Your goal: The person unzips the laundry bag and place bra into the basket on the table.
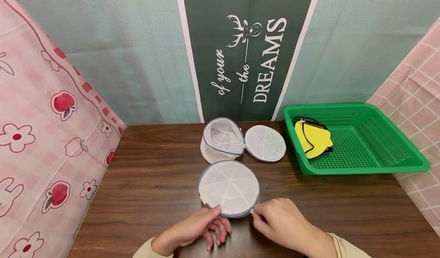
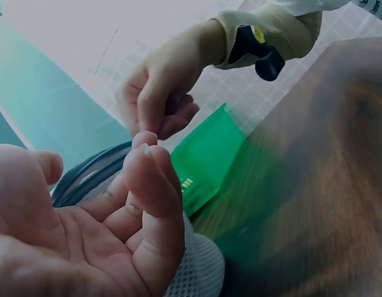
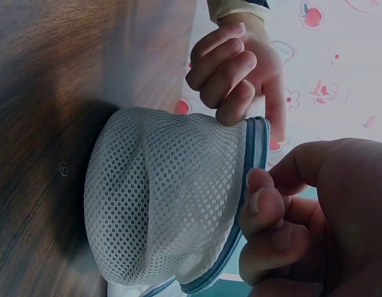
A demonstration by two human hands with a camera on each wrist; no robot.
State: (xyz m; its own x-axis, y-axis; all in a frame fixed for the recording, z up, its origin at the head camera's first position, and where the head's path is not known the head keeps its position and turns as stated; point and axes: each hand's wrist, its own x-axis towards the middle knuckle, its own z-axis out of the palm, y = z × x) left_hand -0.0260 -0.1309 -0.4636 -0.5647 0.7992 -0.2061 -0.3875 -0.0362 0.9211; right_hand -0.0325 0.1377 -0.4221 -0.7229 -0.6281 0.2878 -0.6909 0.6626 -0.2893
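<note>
A round white mesh laundry bag (image 1: 229,185) with blue-grey zipper trim stands upright on the table, its lid lying over the top. At its near-left rim my left hand (image 1: 199,227) holds the edge, thumb on the lid and fingers below against the side. My right hand (image 1: 283,223) pinches the small zipper pull (image 1: 252,211) at the near-right rim. From the right wrist view, the mesh side (image 3: 160,192) bulges softly below the double zipper band (image 3: 256,148). The left wrist view shows the left palm, with the bag mostly hidden behind the fingers.
Behind it, touching or overlapping in view, a second mesh bag (image 1: 207,151) stands open, its round lid (image 1: 265,143) folded out right. A green plastic basket (image 1: 364,170) at the back right holds a yellow cloth item (image 1: 316,139) with black straps. Curtains border the wooden table (image 1: 151,174).
</note>
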